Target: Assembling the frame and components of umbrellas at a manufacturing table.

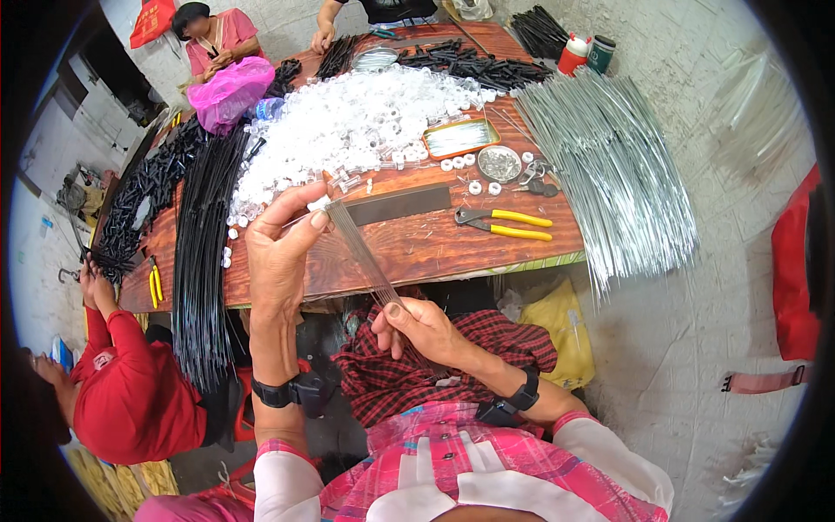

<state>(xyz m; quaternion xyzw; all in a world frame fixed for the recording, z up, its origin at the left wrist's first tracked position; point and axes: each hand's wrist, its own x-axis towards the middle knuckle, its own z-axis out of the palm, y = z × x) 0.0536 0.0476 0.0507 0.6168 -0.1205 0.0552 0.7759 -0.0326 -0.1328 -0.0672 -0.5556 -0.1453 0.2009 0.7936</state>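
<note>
My left hand (pixel 283 239) is raised over the table's near edge, thumb and fingers pinching a small white plastic piece (pixel 320 204). Lower and to the right, my right hand (pixel 422 331) is closed around a slim bundle of thin metal wires (pixel 364 252). The bundle slants up to the left, its upper end at the white piece by my left thumb. Whether the wires sit inside that piece I cannot tell. Behind the bundle, a dark flat bar (pixel 404 204) lies on the wooden table (pixel 531 252), near yellow-handled pincers (pixel 504 222).
A large heap of clear and white plastic parts (pixel 339 122) covers the middle. Silvery wires (pixel 609 174) overhang the right edge, black rods (pixel 204 252) the left. An orange-rimmed tray (pixel 461 137) and a round dish (pixel 500 163) stand between. Co-workers sit left and behind; one wears red (pixel 139 391).
</note>
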